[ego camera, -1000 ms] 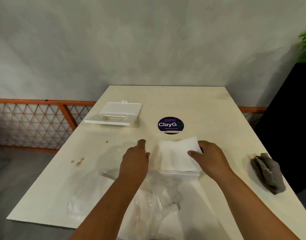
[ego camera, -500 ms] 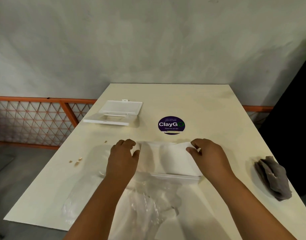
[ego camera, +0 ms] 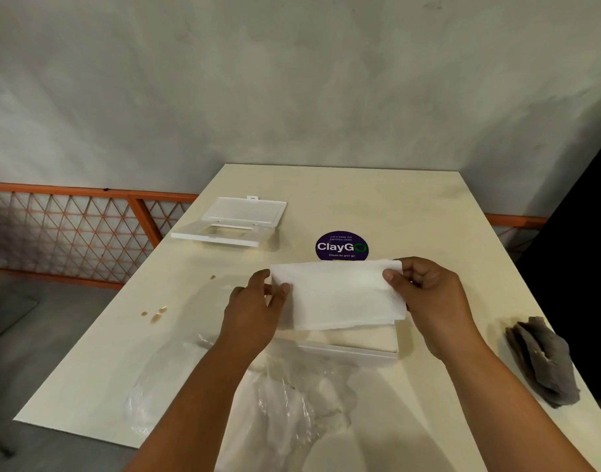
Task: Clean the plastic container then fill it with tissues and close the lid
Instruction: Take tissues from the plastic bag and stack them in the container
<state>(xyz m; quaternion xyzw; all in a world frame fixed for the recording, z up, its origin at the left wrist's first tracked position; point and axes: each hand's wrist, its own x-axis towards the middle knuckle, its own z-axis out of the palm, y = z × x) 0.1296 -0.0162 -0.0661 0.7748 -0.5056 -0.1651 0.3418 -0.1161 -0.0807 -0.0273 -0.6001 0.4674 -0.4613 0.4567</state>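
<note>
Now both hands pinch soft tissues (folded).

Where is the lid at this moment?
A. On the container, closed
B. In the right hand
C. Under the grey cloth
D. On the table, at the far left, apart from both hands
D: the lid lies on the table at the far left, while the left hand and the right hand hold the tissues over the container.

Left hand and right hand pinching tissues by opposite ends, hovering just above container on table.
</note>
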